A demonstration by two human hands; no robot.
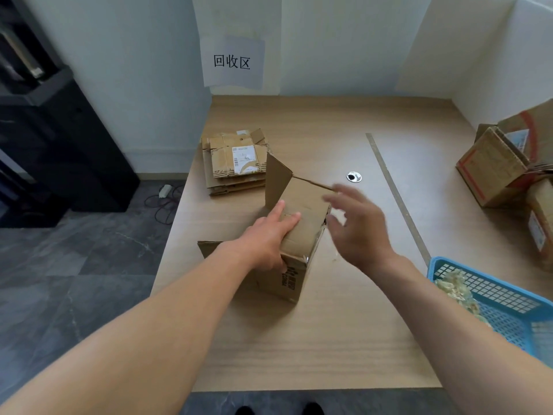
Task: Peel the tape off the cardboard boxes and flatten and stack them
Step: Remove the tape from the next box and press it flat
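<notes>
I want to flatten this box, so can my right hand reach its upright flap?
Probably yes: the right hand hovers open by the cardboard box, with nothing between it and the upright flap.

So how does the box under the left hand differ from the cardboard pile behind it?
The box stands three-dimensional with one flap raised; the pile lies flattened. The left hand rests on the box; nothing touches the pile. The pile's top piece bears a white label; the box shows black print. Both are brown cardboard.
</notes>
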